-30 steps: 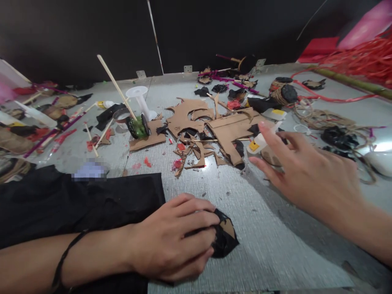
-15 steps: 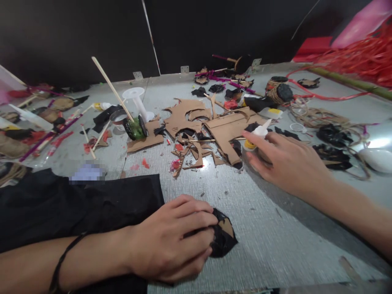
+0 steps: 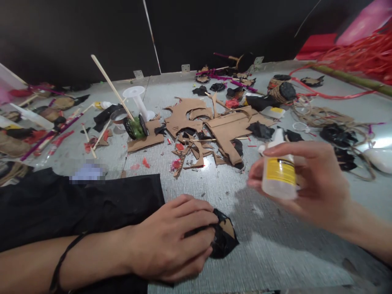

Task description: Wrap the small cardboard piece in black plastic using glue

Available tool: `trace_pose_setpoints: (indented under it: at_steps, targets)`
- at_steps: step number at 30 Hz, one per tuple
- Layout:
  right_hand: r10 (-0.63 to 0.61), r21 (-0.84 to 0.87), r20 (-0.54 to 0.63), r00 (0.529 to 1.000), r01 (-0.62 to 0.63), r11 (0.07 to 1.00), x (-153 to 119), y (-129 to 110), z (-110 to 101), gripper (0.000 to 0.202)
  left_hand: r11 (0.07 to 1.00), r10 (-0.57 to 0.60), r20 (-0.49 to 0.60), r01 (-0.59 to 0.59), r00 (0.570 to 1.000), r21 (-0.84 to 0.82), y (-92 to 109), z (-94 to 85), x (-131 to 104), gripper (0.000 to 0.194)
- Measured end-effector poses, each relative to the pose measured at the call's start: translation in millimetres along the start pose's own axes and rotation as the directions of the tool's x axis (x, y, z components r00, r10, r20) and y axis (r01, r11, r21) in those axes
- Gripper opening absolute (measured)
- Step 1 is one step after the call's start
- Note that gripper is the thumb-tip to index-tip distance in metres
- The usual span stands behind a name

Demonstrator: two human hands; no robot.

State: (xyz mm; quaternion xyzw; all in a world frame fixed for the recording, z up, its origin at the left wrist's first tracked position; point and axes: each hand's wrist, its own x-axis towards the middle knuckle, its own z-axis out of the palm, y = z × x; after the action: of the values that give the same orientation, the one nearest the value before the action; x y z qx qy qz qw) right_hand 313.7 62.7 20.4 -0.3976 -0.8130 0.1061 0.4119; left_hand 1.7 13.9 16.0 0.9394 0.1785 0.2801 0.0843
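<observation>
Black plastic (image 3: 223, 248) partly covers the cardboard piece (image 3: 227, 228) lying on the desk (image 3: 284, 261), where we have our left hand (image 3: 171, 241) over it, fingers curled down onto its left side. With our right hand (image 3: 321, 183) we hold a squeeze bottle (image 3: 275, 188) upright above the desk, its clear body pinched between thumb and fingers. Beyond our hands lie cut cardboard scraps (image 3: 226, 130), and left of them sits a white spool (image 3: 141, 103).

**Two-handed work beside torn cardboard (image 3: 228, 131)**

Nearer the viewer than the cardboard, the left hand (image 3: 174, 241) lies over a black-covered piece (image 3: 226, 241); to its right, the right hand (image 3: 324, 183) grips a yellow-labelled bottle (image 3: 279, 175); to its left, a white spool (image 3: 139, 101).
</observation>
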Motion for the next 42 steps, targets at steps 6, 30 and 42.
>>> trace_pose_setpoints:
  at_steps: [6, 30, 42]
  targets:
    - [0.054, 0.499, 0.354, 0.934, -0.237, 0.834, 2, -16, -10, 0.029, 0.999, 0.018, -0.007, -0.018, 1.000, -0.028, -1, -0.8, 1, 0.019]
    - [-0.051, 0.427, 0.551, 0.833, -0.229, 0.875, 4, -32, 5, 0.030, 0.977, 0.207, 0.102, -0.200, 0.973, -0.070, -4, 1.2, -2, 0.037]
    - [-0.092, 0.400, 0.600, 0.795, -0.198, 0.895, 2, -29, 6, 0.020, 0.977, 0.203, 0.107, -0.194, 0.973, -0.087, -4, 2.7, -1, 0.036]
